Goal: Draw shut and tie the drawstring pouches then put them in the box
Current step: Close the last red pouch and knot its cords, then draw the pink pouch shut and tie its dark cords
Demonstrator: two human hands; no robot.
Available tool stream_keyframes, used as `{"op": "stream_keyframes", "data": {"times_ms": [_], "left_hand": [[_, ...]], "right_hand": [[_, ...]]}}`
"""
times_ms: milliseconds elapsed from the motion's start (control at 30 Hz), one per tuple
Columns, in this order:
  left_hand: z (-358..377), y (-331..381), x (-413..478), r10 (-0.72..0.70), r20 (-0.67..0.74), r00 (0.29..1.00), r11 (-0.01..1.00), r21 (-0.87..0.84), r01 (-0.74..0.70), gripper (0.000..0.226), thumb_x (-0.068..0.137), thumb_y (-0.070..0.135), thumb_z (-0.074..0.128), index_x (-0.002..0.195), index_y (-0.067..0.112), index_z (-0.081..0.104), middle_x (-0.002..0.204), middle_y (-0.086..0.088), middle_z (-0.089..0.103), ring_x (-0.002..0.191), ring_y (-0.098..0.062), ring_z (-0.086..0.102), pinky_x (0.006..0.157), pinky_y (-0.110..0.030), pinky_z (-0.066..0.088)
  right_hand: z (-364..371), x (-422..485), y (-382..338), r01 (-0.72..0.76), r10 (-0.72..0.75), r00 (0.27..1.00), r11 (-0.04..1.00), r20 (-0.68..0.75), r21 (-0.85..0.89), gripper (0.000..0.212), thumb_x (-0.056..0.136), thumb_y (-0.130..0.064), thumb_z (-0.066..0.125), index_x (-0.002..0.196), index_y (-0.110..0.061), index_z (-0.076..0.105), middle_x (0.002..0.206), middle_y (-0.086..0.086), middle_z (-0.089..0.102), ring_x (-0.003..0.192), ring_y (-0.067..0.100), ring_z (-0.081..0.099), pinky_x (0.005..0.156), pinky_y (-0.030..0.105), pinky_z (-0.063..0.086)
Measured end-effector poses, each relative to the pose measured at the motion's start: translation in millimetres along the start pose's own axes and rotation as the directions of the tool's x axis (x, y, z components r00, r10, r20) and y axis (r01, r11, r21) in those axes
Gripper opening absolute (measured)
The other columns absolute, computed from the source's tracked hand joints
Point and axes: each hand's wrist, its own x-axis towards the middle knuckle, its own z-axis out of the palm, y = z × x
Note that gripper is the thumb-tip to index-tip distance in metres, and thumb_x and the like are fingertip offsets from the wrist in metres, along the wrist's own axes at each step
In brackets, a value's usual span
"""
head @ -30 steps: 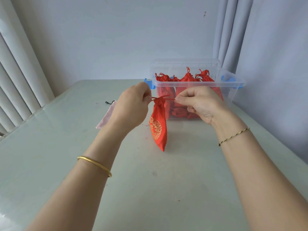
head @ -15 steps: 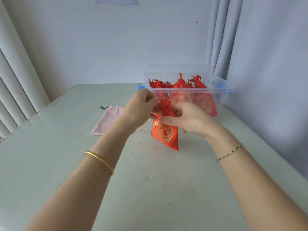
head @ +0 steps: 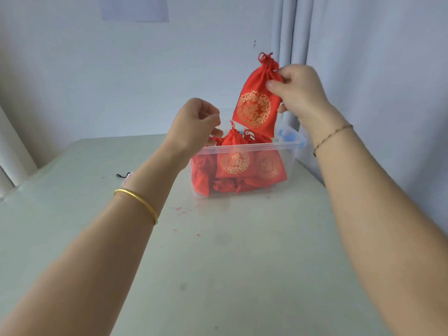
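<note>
Your right hand (head: 297, 93) fingers pinch the tied pouch (head: 257, 103) above the box (head: 244, 170), ready to drop | left hand (head: 194, 124) loosely curled, empty

A red pouch (head: 255, 103) with a gold emblem, neck cinched, hangs above the clear plastic box (head: 244, 148) holding more red pouches (head: 236, 161).

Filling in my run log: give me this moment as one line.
stage: placing | right hand: holds tied red pouch above clear box | left hand: loosely curled, empty, at box rim | box: several red pouches inside
</note>
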Motion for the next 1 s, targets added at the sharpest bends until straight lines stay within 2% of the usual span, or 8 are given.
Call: {"op": "stream_keyframes", "data": {"times_ms": [167, 300, 367, 467, 633, 767, 900, 1000], "left_hand": [[4, -10, 11, -0.022, -0.019, 1.000, 0.998, 0.060, 0.023, 0.013, 0.090, 0.005, 0.045, 0.101, 0.009, 0.051, 0.100, -0.011, 0.060, 0.068, -0.009, 0.063, 0.051, -0.016, 0.050], [4, -17, 15, -0.036, -0.045, 0.998, 0.996, 0.084, 0.040, 0.015, 0.090, 0.003, 0.045, 0.102, 0.008, 0.051, 0.097, -0.009, 0.060, 0.067, -0.007, 0.062, 0.049, -0.014, 0.050], [3, -19, 17, -0.042, -0.058, 0.997, 0.995, 0.086, 0.047, 0.015, 0.090, 0.003, 0.045, 0.102, 0.009, 0.051, 0.092, -0.005, 0.059, 0.068, -0.006, 0.062, 0.049, -0.013, 0.049], [-2, -23, 19, -0.042, -0.099, 0.994, 0.995, 0.082, 0.051, 0.015, 0.089, 0.004, 0.046, 0.102, 0.010, 0.051, 0.087, -0.001, 0.057, 0.069, -0.006, 0.062, 0.051, -0.016, 0.050], [-19, -31, 19, -0.046, -0.204, 0.978, 0.997, 0.046, 0.057, 0.017, 0.089, 0.002, 0.043, 0.102, 0.010, 0.050, 0.085, 0.000, 0.056, 0.068, -0.007, 0.061, 0.053, -0.018, 0.049], [-40, -47, 12, -0.036, -0.371, 0.928, 0.996, 0.062, 0.063, 0.019, 0.087, 0.001, 0.039, 0.099, 0.011, 0.051, 0.084, 0.003, 0.053, 0.070, -0.008, 0.059, 0.060, -0.021, 0.049], [-67, -90, -4, -0.113, -0.503, 0.857, 0.963, 0.158, 0.220, 0.025, 0.084, 0.002, 0.040, 0.100, 0.015, 0.054, 0.099, -0.003, 0.055, 0.088, -0.021, 0.054, 0.077, -0.034, 0.046], [-85, -136, -23, -0.248, -0.481, 0.841, 0.790, 0.403, 0.463, 0.030, 0.085, 0.010, 0.047, 0.113, 0.013, 0.056, 0.124, -0.012, 0.050, 0.116, -0.031, 0.045, 0.095, -0.037, 0.038]], "right_hand": [[7, 26, 19, 0.026, 0.086, 0.964, 0.909, 0.250, -0.415, 0.011, 0.088, -0.012, 0.054, 0.086, -0.006, 0.062, 0.068, 0.013, 0.054, 0.046, 0.019, 0.053, 0.032, 0.012, 0.037], [10, 38, 27, -0.046, 0.329, 0.861, 0.810, 0.388, -0.584, 0.009, 0.090, -0.011, 0.055, 0.094, -0.005, 0.060, 0.075, 0.011, 0.060, 0.051, 0.021, 0.055, 0.054, 0.027, 0.053], [17, 38, 34, -0.078, 0.404, 0.832, 0.763, 0.380, -0.642, 0.006, 0.087, -0.007, 0.058, 0.090, -0.002, 0.059, 0.078, 0.015, 0.065, 0.054, 0.021, 0.057, 0.069, 0.035, 0.054], [22, 35, 40, -0.071, 0.280, 0.939, 0.722, 0.197, -0.688, 0.024, 0.085, 0.005, 0.052, 0.064, -0.004, 0.045, 0.054, 0.009, 0.057, 0.060, 0.025, 0.051, 0.061, 0.028, 0.046], [20, 32, 36, -0.058, 0.155, 0.984, 0.758, 0.093, -0.650, 0.026, 0.081, 0.015, 0.038, 0.063, -0.004, 0.038, 0.069, 0.009, 0.039, 0.083, 0.030, 0.046, 0.063, 0.029, 0.038], [38, 15, 13, 0.026, 0.016, 0.997, 0.863, 0.078, -0.505, 0.041, 0.082, 0.014, 0.036, 0.117, 0.001, 0.054, 0.120, 0.018, 0.053, 0.111, 0.034, 0.052, 0.088, 0.034, 0.043], [82, -23, -14, 0.153, -0.135, 0.980, 0.980, 0.146, -0.124, 0.035, 0.084, 0.008, 0.038, 0.106, -0.004, 0.061, 0.092, 0.003, 0.053, 0.088, 0.022, 0.058, 0.084, 0.036, 0.050], [113, -63, -31, 0.105, -0.141, 0.954, 0.984, 0.266, 0.145, 0.029, 0.084, 0.009, 0.040, 0.100, -0.002, 0.062, 0.078, 0.000, 0.054, 0.075, 0.023, 0.065, 0.070, 0.034, 0.056]]}}
